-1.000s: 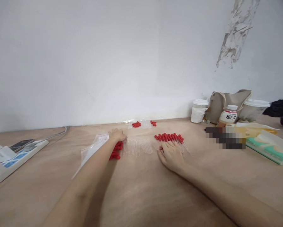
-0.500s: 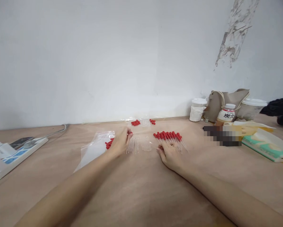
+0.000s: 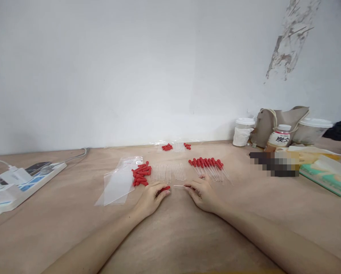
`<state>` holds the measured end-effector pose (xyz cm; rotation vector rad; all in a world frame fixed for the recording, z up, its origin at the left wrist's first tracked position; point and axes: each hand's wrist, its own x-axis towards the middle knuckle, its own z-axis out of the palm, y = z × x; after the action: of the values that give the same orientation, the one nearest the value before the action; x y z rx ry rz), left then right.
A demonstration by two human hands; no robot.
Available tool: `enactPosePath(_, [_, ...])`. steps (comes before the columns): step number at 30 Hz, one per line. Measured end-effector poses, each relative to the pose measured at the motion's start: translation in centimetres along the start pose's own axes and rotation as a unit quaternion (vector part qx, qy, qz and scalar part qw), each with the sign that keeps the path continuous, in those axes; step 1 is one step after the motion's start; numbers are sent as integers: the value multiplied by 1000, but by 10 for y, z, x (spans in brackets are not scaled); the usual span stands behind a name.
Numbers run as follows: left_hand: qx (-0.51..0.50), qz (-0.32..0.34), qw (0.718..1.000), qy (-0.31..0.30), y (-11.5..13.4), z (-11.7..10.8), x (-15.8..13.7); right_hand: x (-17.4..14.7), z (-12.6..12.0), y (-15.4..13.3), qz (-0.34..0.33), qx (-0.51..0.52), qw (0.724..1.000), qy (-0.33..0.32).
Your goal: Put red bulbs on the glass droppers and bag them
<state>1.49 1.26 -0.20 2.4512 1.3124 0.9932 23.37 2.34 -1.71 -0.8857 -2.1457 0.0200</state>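
Observation:
Pinched in my left hand [image 3: 152,198] is a red rubber bulb [image 3: 166,188], its open end facing right. My right hand [image 3: 202,193] is closed on a thin clear glass tube [image 3: 179,186] that points left toward the bulb, with a small gap between them. Beyond my left hand lies a pile of red bulbs [image 3: 141,174]. Loose clear tubes [image 3: 162,173] lie in a row in the middle. Past my right hand rests a row of droppers [image 3: 206,164], tubes with red bulbs fitted on them.
Clear plastic bags [image 3: 117,186] lie at left, near a white power strip [image 3: 27,188]. A bag of bulbs and tubes [image 3: 176,147] sits by the wall. At right stand a lidded cup [image 3: 242,133], a bottle [image 3: 280,137] and a green tissue pack [image 3: 324,177].
My left hand has come back toward me with a red bulb. A clear tube now shows in my right hand, turned leftward. The view has shifted slightly left.

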Motion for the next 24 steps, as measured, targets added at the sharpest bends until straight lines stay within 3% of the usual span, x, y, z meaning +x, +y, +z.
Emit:
enactPosePath(18, [7,94,993,-70,8,0,-2,5,1,7,-28,24,997,-74])
enactPosePath(24, [43,92,992,-80,7,2,-3,1,0,3,-48,-35,996,-61])
